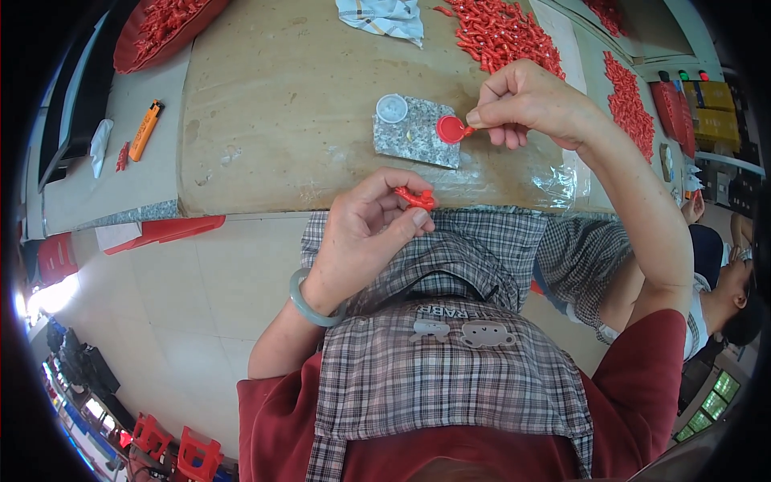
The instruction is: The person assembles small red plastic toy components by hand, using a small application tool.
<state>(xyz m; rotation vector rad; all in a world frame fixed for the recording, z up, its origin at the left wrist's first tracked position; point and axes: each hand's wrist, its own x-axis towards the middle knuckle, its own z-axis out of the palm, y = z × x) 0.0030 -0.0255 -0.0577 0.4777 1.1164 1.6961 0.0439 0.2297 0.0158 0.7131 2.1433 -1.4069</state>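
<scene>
My left hand (361, 233) is closed round a small glossy red plastic piece (416, 198), which shows between thumb and fingers above the table's near edge. Farther right, my right hand (526, 108) pinches a tiny red piece (468, 130) between thumb and forefinger. That piece is at the rim of a shallow round red cap (450, 129); whether it touches the cap I cannot tell. The cap lies on the right side of a speckled grey stone slab (418, 151). A white round cap (392, 108) with pale contents rests on the slab's upper left.
A heap of red pieces (506, 40) covers the far right of the table, beside another pile (629, 108). Far left are a red basin (173, 36) and an orange cutter knife (146, 130). A cloth (385, 18) lies at the back. Another person (727, 301) sits at right.
</scene>
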